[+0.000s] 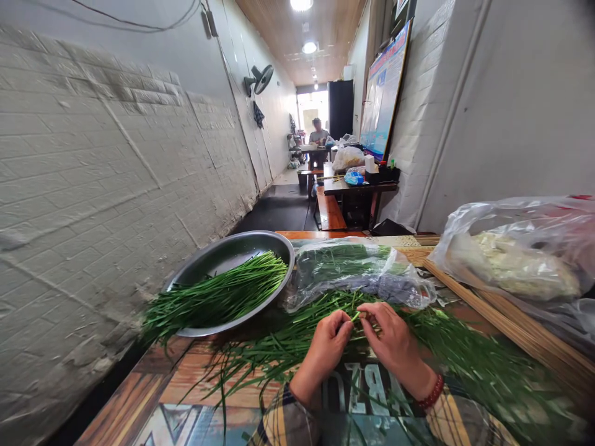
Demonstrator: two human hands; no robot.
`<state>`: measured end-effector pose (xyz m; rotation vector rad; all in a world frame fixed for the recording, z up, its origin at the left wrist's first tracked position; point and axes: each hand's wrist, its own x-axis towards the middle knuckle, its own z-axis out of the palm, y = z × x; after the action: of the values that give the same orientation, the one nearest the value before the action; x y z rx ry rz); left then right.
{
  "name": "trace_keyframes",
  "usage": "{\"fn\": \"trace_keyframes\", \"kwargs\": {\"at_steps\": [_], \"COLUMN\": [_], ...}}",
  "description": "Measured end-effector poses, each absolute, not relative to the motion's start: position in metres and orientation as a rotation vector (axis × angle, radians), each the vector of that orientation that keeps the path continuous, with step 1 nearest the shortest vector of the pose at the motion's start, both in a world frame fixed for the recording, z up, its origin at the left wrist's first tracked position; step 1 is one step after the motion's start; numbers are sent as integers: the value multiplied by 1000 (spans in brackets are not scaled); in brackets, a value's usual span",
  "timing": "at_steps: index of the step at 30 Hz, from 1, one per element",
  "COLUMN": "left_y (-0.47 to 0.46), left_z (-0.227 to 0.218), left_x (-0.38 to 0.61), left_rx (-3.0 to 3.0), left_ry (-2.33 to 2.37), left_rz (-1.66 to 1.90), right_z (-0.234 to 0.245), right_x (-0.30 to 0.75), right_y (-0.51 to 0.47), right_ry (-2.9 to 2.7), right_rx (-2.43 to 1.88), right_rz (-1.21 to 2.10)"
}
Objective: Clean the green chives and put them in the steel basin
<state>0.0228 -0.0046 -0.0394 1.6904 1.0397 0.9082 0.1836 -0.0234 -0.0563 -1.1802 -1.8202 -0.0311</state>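
Note:
Both hands meet over a loose pile of garlic chives spread on the table. My left hand is closed, pinching a green chive stalk between thumb and fingertips. On the stalk's other side, my right hand pinches its end; a red beaded bracelet circles that wrist. Left of the hands, a wide metal basin holds a bundle of chives, leaves hanging over its rim. Just beyond the hands lies a clear plastic bag with more chives inside. Further chives spread to the right, partly blurred.
At right, a plastic bag with pale contents lies beside long thin wooden sticks. A white brick-patterned wall runs along the left. Farther back are a bench, another table and a seated person.

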Motion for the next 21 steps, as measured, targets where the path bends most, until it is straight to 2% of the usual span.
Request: {"fn": "trace_keyframes", "kwargs": {"at_steps": [7,11,17,21], "left_y": [-6,-6,-7,-8], "left_z": [-37,-39,-38,-37], "left_x": [21,22,23,22], "left_rx": [1807,1864,1878,1945], "left_ry": [1129,1122,1078,1091], "left_rz": [896,878,915,955], "right_z": [-47,-41,-41,-43], "right_x": [208,204,193,187], "right_y": [-19,-25,-28,-25], "right_ry": [-1805,-1935,-1973,-1704], "right_rx": [-1243,-1175,-1177,-1177], "right_rz": [-230,-203,57,501]}}
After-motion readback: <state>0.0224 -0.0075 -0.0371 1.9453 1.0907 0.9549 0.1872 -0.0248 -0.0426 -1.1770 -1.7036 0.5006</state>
